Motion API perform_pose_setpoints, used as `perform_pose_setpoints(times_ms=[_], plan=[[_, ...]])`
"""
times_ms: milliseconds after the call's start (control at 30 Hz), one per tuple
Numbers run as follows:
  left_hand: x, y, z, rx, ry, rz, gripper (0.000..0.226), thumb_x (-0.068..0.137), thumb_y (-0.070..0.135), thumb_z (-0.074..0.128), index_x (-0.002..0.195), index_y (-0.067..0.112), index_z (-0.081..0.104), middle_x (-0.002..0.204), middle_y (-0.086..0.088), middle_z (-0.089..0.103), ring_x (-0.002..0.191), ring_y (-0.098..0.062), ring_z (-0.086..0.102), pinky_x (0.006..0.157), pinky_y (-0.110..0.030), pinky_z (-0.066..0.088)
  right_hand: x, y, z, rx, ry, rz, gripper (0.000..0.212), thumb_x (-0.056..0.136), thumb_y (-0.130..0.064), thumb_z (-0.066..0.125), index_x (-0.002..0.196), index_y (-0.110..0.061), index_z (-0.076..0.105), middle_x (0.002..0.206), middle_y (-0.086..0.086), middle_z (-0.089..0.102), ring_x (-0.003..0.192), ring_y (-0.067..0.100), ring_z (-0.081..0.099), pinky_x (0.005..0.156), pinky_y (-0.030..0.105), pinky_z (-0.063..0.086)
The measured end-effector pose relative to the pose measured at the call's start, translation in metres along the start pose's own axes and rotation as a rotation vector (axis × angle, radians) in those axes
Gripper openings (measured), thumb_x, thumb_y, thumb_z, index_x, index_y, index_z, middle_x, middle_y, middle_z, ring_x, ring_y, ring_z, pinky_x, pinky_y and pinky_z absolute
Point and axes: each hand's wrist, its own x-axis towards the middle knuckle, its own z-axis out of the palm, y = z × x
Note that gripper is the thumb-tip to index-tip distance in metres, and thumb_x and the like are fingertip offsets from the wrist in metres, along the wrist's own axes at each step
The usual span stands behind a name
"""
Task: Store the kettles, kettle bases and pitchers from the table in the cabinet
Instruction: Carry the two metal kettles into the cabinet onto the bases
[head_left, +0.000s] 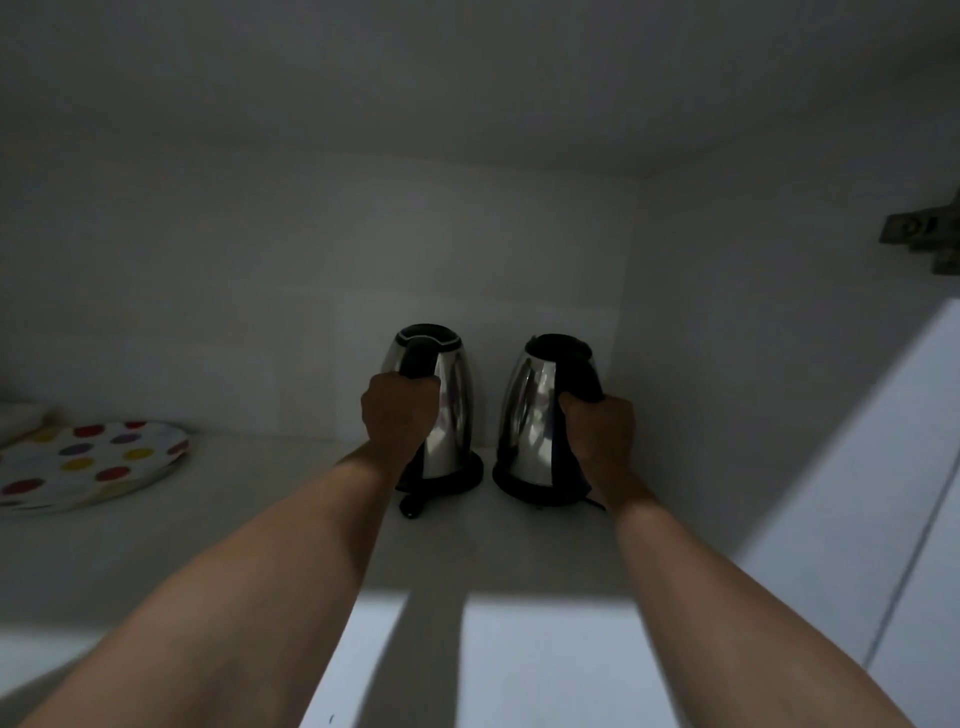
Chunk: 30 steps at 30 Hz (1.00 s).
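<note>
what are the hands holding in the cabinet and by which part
Each holds a steel kettle by its black handle: the left hand grips the left kettle, the right hand the right kettle. Both kettles sit on black bases on the shelf.

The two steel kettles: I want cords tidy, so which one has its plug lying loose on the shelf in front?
The left shiny steel kettle, held by the left hand: a black plug lies before its base. The right kettle shows only a thin cord.
</note>
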Motion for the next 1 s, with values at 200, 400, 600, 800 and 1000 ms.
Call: perform_pose_setpoints(times_ms=[200,400,600,800,1000], plan=[[0.015,-0.004,0.019,-0.004,0.023,-0.016,0.031,0.082,0.029,0.067,0.097,0.001,0.066,0.08,-0.01,0.063,0.074,-0.029,0.06,0.064,-0.031,0.047,0.023,0.01,0.01,0.02,-0.02,0.024,0.046,0.065,-0.043,0.071,0.079,0.001,0.072,0.079,0.019,0.072,0.081,0.036,0.072,0.062,0.037,0.049],[0.022,-0.006,0.03,-0.016,0.031,0.006,0.024,0.084,0.028,0.067,0.086,0.004,0.062,0.065,-0.002,0.055,0.069,-0.026,0.059,0.061,-0.029,0.044,0.034,0.019,0.016,0.03,-0.039,-0.001,0.031,0.062,-0.041,0.068,0.065,-0.01,0.064,0.066,0.011,0.064,0.066,0.026,0.064,0.058,0.032,0.045],[0.027,-0.007,0.039,-0.018,0.034,0.021,0.022,0.084,0.027,0.066,0.083,0.006,0.059,0.064,-0.001,0.054,0.062,-0.021,0.057,0.055,-0.025,0.041,0.044,0.027,0.022,0.022,-0.088,-0.016,0.027,0.078,-0.028,0.074,0.062,-0.01,0.061,0.064,0.01,0.062,0.063,0.027,0.062,0.056,0.03,0.044],[0.029,-0.005,0.049,0.009,0.026,0.02,0.023,0.086,0.031,0.064,0.082,0.009,0.058,0.065,0.0,0.053,0.058,-0.017,0.053,0.053,-0.024,0.039,0.051,0.03,0.02,0.031,-0.093,0.0,0.028,0.078,-0.027,0.075,0.059,-0.013,0.06,0.063,0.009,0.063,0.062,0.027,0.063,0.056,0.031,0.045],[0.034,0.002,0.053,0.007,0.027,-0.003,0.027,0.085,0.029,0.066,0.093,0.004,0.062,0.079,-0.009,0.061,0.074,-0.029,0.061,0.065,-0.03,0.047,0.055,0.03,0.021,0.037,-0.142,0.011,0.025,0.074,-0.032,0.074,0.061,-0.015,0.061,0.067,0.012,0.065,0.064,0.028,0.064,0.058,0.034,0.049]])
